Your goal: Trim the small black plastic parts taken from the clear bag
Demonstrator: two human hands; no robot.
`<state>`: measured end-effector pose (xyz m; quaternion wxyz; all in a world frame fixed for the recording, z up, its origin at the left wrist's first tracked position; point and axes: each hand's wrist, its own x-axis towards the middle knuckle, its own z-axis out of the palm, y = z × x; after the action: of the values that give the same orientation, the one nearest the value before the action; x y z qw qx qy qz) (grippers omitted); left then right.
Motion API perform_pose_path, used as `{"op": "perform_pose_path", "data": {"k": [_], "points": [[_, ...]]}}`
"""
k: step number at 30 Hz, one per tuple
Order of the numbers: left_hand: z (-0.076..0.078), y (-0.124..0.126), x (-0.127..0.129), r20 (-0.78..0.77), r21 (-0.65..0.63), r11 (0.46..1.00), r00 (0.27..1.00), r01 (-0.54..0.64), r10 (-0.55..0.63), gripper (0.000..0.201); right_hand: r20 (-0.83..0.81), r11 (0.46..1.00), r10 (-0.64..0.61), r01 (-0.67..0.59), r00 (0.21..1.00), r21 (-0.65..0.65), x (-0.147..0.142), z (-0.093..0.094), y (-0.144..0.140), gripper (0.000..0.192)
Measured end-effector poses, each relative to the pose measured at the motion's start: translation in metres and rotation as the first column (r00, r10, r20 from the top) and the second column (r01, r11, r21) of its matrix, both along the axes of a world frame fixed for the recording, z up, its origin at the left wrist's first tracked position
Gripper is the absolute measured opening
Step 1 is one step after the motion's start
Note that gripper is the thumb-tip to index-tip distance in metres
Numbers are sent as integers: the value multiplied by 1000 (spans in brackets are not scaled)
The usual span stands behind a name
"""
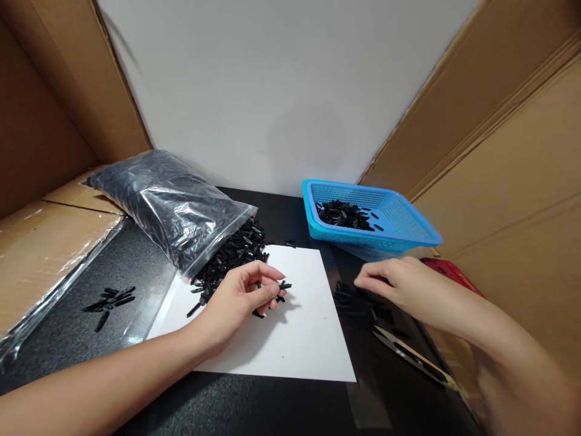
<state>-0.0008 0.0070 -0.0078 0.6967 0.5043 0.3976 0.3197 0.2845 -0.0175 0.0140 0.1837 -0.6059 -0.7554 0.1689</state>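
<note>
Over the white sheet of paper [299, 345], my left hand [247, 297] is closed on several small black elongated pieces [285, 284]; their ends poke out between thumb and fingertips. My right hand [385, 278] is to the right of the paper, its fingers pinched together. It is just above a dark scatter of black pieces [345, 293] on the table, and what its fingertips hold, if anything, is hidden. Behind my left hand, a heap of the same black pieces [236, 251] spills from the mouth of a clear plastic bag [167, 206].
A blue plastic basket [403, 221] at the back right contains more black pieces. Thread snips [411, 354] lie near my right forearm, with a red object [454, 275] beyond. A small group of black pieces [109, 300] rests at left. Cardboard walls [508, 145] flank both sides.
</note>
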Motion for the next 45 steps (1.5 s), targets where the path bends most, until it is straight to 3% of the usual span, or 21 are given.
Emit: {"op": "perform_pose_path", "data": {"k": [3,7,10,14,18,25,30,45], "points": [[0,-1,0,18,3,1000,999,28,-28,20,-174,989,-86,106,981,104,-34,5,-3,25],[1,-1,-1,35,3,999,998,43,-43,20,-345,999,37,-23,938,46,-82,2,-10,20],[4,-2,-1,49,7,999,998,50,-50,19,-422,999,40,-25,906,42,-96,-8,-14,20],[3,-3,-1,91,4,1000,995,31,-31,16,-493,997,-21,54,870,52,-96,-14,-15,20],[-1,-3,0,163,16,1000,986,18,-20,32,-553,993,-69,110,831,42,-97,-13,-14,20],[0,-3,0,118,24,999,992,48,-51,11,-573,988,-77,137,816,64,-96,-13,-14,20],[-1,-3,0,111,6,998,992,59,-59,13,-576,984,-58,144,816,105,-95,-12,-15,19],[2,-2,0,70,-21,996,994,83,-81,17,-720,972,-214,217,660,-89,-98,-16,-12,28]]}}
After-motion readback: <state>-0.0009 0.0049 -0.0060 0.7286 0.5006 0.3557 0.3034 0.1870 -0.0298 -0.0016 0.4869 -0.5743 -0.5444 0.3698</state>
